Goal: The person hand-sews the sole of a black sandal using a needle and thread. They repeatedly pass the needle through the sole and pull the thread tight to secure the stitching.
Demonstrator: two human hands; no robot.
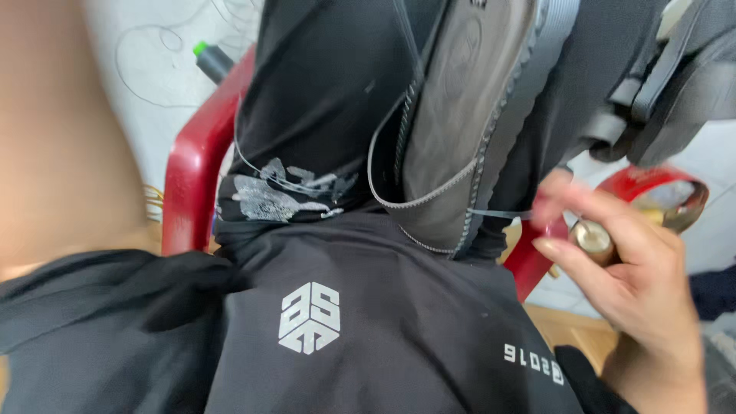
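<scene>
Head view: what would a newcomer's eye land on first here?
The grey shoe sole at top centre, turned up over the lap, with a dark thread running from its edge to the right hand, which grips a small brass-coloured object. Below lies a black shirt with a white emblem; a red plastic chair frames the sides.

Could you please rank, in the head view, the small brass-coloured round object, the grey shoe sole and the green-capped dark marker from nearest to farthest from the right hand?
From the right hand:
1. Small brass-coloured round object, held in its fingers.
2. Grey shoe sole, centre, up-left of it.
3. Green-capped dark marker, far upper left.
</scene>
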